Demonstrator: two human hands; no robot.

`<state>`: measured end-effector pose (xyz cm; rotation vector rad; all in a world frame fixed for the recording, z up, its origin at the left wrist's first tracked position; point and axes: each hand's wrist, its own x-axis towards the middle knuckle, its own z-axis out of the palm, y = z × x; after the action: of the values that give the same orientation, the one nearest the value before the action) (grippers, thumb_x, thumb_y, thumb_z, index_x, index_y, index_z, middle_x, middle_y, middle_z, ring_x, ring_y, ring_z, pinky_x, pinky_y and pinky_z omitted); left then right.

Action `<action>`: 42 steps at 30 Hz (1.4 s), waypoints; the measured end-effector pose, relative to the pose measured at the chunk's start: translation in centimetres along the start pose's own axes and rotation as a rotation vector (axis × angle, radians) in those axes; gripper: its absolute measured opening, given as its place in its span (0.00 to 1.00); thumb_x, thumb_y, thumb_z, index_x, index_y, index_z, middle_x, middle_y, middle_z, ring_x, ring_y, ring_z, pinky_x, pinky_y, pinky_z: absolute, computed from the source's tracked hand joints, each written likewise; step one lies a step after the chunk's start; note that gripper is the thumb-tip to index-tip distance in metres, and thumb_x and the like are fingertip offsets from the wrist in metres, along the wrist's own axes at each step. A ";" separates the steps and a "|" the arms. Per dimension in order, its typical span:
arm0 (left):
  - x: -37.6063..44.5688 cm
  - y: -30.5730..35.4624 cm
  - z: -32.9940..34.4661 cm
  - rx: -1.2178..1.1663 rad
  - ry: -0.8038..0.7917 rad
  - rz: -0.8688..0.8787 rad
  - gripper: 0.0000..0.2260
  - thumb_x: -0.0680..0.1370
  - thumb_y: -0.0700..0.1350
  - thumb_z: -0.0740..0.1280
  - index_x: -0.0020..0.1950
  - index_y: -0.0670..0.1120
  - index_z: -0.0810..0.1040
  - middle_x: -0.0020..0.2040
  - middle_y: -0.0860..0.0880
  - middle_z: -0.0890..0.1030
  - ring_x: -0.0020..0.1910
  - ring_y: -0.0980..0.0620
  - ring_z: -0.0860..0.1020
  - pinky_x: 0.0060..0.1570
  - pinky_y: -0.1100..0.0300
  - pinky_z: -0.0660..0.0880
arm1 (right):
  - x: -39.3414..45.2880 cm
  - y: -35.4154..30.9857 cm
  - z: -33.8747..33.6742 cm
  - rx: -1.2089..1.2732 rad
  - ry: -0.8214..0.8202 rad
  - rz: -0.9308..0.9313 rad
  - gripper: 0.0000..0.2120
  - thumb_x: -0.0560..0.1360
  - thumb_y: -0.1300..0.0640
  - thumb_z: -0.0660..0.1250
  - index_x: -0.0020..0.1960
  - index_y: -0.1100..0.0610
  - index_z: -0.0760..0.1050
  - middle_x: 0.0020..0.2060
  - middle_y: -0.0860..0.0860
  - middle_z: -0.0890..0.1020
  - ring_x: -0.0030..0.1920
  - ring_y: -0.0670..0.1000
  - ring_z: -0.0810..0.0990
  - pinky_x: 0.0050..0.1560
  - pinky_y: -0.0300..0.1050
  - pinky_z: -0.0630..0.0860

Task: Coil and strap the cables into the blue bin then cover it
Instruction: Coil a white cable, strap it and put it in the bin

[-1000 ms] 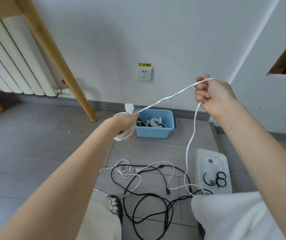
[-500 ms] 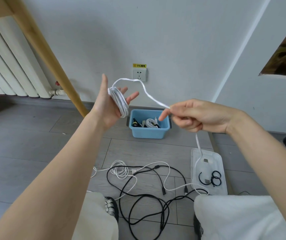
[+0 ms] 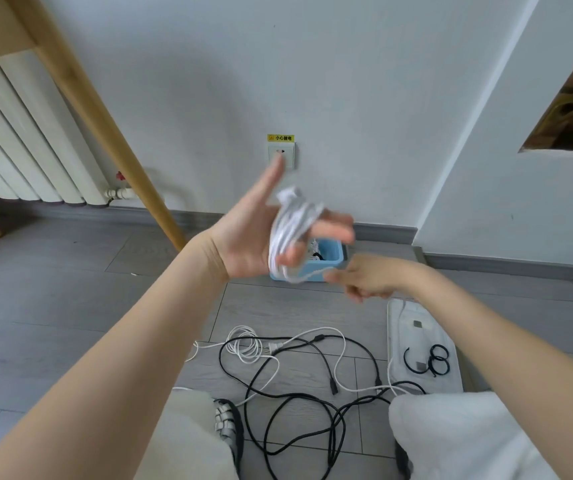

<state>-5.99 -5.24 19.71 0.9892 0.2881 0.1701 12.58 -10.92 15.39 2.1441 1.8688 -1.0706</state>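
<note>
My left hand, fingers spread, wore the white coil; loops could slip off. My right hand pinched its tail, blurred.

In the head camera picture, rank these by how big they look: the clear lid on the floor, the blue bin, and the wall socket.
1. Lid, largest, though it lies nearer the camera.
2. Blue bin, partly hidden behind the hands.
3. Wall socket, smallest.

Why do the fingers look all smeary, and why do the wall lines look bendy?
Head view: the left hand and the white cable coil wound on it are motion-blurred, as is the right hand; the black cables on the floor look sharp. The wide-angle lens bows the wall corner and table leg.
</note>
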 end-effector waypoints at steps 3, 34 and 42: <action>0.2 -1.3 0.8 0.367 -0.093 -0.248 0.48 0.64 0.73 0.62 0.67 0.35 0.65 0.44 0.49 0.85 0.27 0.57 0.78 0.26 0.68 0.72 | 0.4 -0.2 -0.9 0.182 0.188 -0.040 0.25 0.77 0.41 0.58 0.30 0.57 0.69 0.22 0.48 0.66 0.21 0.47 0.59 0.21 0.33 0.58; 0.4 -0.7 1.3 0.140 -0.103 -0.213 0.48 0.71 0.73 0.42 0.68 0.30 0.60 0.49 0.44 0.84 0.28 0.54 0.78 0.27 0.64 0.70 | 0.1 -1.9 -0.8 0.051 0.051 -0.017 0.09 0.78 0.56 0.60 0.42 0.59 0.74 0.29 0.50 0.70 0.25 0.47 0.62 0.24 0.37 0.62; 0.7 -2.1 0.8 0.327 0.376 -0.423 0.34 0.74 0.71 0.43 0.70 0.49 0.58 0.64 0.39 0.75 0.41 0.42 0.83 0.30 0.62 0.77 | -0.9 -1.9 -2.6 0.526 0.402 -0.178 0.21 0.72 0.49 0.71 0.27 0.54 0.65 0.21 0.46 0.59 0.23 0.46 0.55 0.24 0.38 0.53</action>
<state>-5.07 -6.82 18.25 1.1928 0.8820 -0.0829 11.95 -9.90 18.50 2.6883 2.1699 -1.3793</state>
